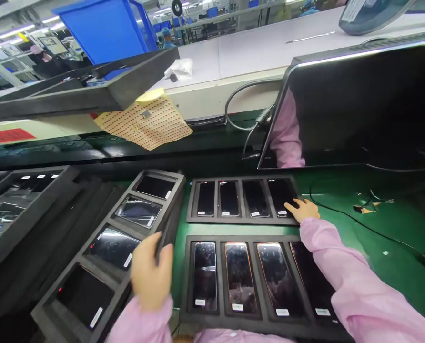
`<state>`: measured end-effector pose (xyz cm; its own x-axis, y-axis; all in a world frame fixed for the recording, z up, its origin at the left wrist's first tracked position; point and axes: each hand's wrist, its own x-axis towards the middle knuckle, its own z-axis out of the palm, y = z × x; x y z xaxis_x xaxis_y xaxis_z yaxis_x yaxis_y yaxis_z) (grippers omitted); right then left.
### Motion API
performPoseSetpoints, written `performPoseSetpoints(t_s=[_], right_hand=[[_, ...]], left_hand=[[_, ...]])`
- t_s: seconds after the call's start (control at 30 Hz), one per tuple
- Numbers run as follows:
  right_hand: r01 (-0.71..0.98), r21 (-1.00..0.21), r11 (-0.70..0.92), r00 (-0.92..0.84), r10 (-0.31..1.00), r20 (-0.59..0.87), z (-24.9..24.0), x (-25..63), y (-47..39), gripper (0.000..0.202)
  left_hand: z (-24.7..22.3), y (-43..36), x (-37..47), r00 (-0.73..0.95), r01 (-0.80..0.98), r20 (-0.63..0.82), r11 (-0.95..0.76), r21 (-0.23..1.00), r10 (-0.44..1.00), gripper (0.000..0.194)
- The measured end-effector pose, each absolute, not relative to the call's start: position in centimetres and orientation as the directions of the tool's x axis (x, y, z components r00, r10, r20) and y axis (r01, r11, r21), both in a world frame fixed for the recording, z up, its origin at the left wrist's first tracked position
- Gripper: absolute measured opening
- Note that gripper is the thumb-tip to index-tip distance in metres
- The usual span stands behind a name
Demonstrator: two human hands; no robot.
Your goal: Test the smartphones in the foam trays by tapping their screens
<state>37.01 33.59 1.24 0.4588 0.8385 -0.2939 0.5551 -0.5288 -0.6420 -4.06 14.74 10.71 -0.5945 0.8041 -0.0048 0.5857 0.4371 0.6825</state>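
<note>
The front tray (221,286) lay nearest the body, its four phones (205,274) each in its own slot, white labels at their near ends. The left hand (151,271), blurred, was to the left of the front tray, its thumb apart from its fingers and nothing to be seen between them. It hung by the inner edge of the side tray (100,269), which stood slanted left of the front tray with four more phones; whether it touched that edge could not be told. Good handling there seemed to ask for a hold on the foam edge, clear of the screens.

Just beyond the front tray, with a green strip between, was the back tray (241,220), also holding four phones. The right hand (303,209) was at its right end, fingers reaching over the rim by the rightmost phone; whether they gripped could not be told. Light, level pressure on the rim looked wisest, since a tilt might unseat a phone and a fingertip could smear the glass.

Farther beyond the front tray, to its right, the dark monitor (359,105) limited room for lifting.
</note>
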Motion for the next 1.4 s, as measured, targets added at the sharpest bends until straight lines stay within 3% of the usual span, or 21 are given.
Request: performPoseSetpoints(t_s=[0.07,0.1,0.2,0.37,0.53,0.73,0.97,1.17,1.23,1.33,1.4], right_hand=[[0.67,-0.521,-0.529,0.454,0.847,-0.276,0.0,36.6,34.2,0.057],[0.728,-0.446,-0.521,0.451,0.854,-0.26,-0.5,36.3,34.6,0.064],[0.82,-0.271,-0.504,0.458,0.862,-0.219,-1.5,35.4,35.8,0.081],[0.842,-0.181,-0.509,0.494,0.861,-0.124,-2.0,34.9,36.4,0.085],[0.863,-0.185,-0.47,0.463,0.883,-0.085,-2.4,34.4,34.2,0.08],[0.82,-0.244,-0.518,0.507,0.855,-0.108,-2.3,33.7,33.4,0.082],[0.803,-0.313,-0.507,0.519,0.853,-0.05,-2.6,33.2,33.8,0.07],[0.776,-0.366,-0.515,0.508,0.853,-0.122,-1.7,33.4,33.2,0.081],[0.81,-0.357,-0.466,0.434,0.885,-0.169,-0.7,32.8,33.0,0.085],[0.894,-0.355,-0.274,0.165,0.937,-0.308,0.4,30.6,32.9,0.077],[0.913,-0.33,-0.241,0.108,0.921,-0.373,0.4,28.6,33.2,0.072]], left_hand=[[7.8,22.4,0.1,-0.308,0.763,-0.056,0.282,0.581,0.95,0.037],[6.2,26.0,1.6,-0.252,0.817,-0.119,0.277,0.506,0.961,0.037],[1.8,34.0,3.4,-0.281,0.853,-0.136,0.312,0.419,0.95,0.047],[-1.4,36.6,2.9,-0.347,0.87,-0.112,0.365,0.331,0.931,0.06],[-2.1,33.4,2.2,-0.369,0.895,-0.085,0.379,0.235,0.925,0.059],[-1.2,32.6,1.2,-0.402,0.864,-0.247,0.454,0.216,0.882,0.068],[0.9,34.4,2.5,-0.504,0.831,-0.326,0.552,0.071,0.8,0.077],[1.6,34.9,3.3,-0.504,0.837,-0.335,0.546,0.035,0.796,0.078],[1.8,35.3,3.2,-0.489,0.847,-0.346,0.531,0.031,0.801,0.08],[1.9,35.8,2.7,-0.473,0.856,-0.355,0.515,0.029,0.806,0.08],[1.9,36.1,2.6,-0.481,0.853,-0.353,0.522,0.024,0.802,0.082]])
